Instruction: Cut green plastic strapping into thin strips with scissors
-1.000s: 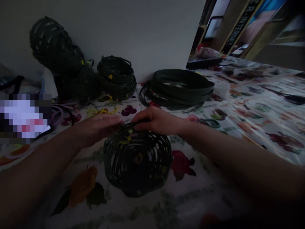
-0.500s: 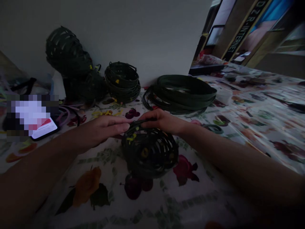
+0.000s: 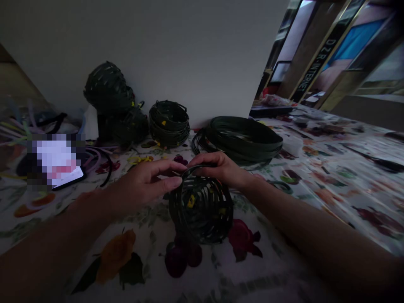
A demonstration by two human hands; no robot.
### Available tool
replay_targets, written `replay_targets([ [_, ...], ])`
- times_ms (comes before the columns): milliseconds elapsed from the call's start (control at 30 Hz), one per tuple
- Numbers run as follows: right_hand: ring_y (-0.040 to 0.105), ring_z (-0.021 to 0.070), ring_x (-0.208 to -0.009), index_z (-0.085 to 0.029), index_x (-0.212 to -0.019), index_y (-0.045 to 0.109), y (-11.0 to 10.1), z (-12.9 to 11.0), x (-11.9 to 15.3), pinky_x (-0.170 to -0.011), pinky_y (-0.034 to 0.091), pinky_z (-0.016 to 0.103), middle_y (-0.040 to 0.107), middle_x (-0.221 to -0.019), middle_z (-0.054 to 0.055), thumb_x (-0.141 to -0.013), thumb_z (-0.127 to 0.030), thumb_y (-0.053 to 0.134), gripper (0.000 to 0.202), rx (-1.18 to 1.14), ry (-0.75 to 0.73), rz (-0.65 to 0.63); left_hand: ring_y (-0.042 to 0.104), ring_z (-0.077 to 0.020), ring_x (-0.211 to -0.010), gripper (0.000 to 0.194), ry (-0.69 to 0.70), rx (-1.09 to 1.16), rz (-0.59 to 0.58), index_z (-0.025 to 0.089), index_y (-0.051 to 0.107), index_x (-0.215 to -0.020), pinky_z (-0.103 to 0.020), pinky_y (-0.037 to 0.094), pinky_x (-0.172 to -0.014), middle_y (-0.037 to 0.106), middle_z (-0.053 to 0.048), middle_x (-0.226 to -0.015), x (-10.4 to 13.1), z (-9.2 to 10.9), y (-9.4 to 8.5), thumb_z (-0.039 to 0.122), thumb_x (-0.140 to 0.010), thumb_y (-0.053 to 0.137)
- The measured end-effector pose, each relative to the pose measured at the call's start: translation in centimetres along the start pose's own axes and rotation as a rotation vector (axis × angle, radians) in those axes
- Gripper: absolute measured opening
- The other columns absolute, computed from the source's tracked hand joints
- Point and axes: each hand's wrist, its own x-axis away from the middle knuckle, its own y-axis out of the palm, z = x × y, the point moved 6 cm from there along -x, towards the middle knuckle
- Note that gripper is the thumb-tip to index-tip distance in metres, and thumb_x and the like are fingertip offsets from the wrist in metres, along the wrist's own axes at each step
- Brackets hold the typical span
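A round, dark green woven basket (image 3: pixel 205 210) with yellow bits inside rests on the flowered tablecloth, its opening tilted towards the camera. My left hand (image 3: pixel 154 179) is at the upper left of its rim, thumb and fingertips closed on the edge. From the upper right, my right hand (image 3: pixel 219 168) has its fingers bent over the top of the same rim, pinching it. The fingertips of both hands are close together there.
Behind stand a stack of woven baskets (image 3: pixel 169 124), a taller pile of them (image 3: pixel 109 90) and a large coil of green strip (image 3: pixel 243 136). A lit phone (image 3: pixel 71 177) lies left beside coloured strips. Scissors (image 3: pixel 385 163) lie at the right.
The basket has tipped up so that its opening faces the camera more. My left thumb has moved down along the rim. The whole view has shifted, with the background things now lower.
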Motion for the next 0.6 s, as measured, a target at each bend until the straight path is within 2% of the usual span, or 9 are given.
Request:
replay_targets([
  [100,0.068,0.0154,-0.088,-0.019,-0.099,0.076,0.0,-1.0,0.1,-0.080,0.053,0.025,0.074,-0.099,0.003,-0.083,-0.023,0.073,0.016,0.063,-0.084,0.028,0.067,-0.0266,-0.105,0.046,0.024,-0.061,0.003,0.028,0.063,-0.125,-0.032,0.057,-0.080,0.065,-0.006,-0.128,0.5,0.5,0.2,0.048,-0.084,0.065],
  [200,0.067,0.0166,-0.092,-0.019,-0.096,0.076,-0.1,-2.0,0.1,-0.082,0.052,0.027,0.072,-0.100,0.003,-0.084,-0.022,0.071,0.014,0.148,-0.183,0.089,0.061,-0.0319,-0.117,0.059,0.093,-0.177,0.084,0.032,0.057,-0.134,-0.033,0.057,-0.081,0.055,-0.007,-0.142,1.1,1.1,0.2,0.048,-0.079,0.071],
  [333,0.065,0.0162,-0.091,-0.020,-0.096,0.075,-0.2,-3.1,0.4,-0.084,0.051,0.028,0.071,-0.096,0.002,-0.084,-0.019,0.068,0.013,0.274,-0.314,0.179,0.052,-0.0343,-0.129,0.072,0.150,-0.317,0.149,0.034,0.045,-0.143,-0.040,0.054,-0.090,0.051,-0.008,-0.146,1.5,1.5,0.4,0.048,-0.078,0.072],
  [467,0.063,0.0175,-0.090,-0.020,-0.096,0.073,-0.3,-3.7,0.8,-0.082,0.049,0.030,0.069,-0.095,0.003,-0.085,-0.017,0.064,0.014,0.428,-0.378,0.260,0.053,-0.0308,-0.128,0.060,0.234,-0.350,0.218,0.029,0.047,-0.138,-0.044,0.047,-0.102,0.056,-0.009,-0.140,1.4,1.8,0.6,0.042,-0.083,0.067],
  [600,0.062,0.0190,-0.092,-0.020,-0.098,0.072,0.0,-4.0,1.2,-0.084,0.049,0.032,0.067,-0.097,0.005,-0.086,-0.016,0.062,0.016,0.514,-0.456,0.303,0.055,-0.0280,-0.124,0.043,0.332,-0.447,0.319,0.025,0.051,-0.128,-0.042,0.047,-0.102,0.059,-0.010,-0.134,1.3,1.8,0.6,0.037,-0.088,0.061],
])
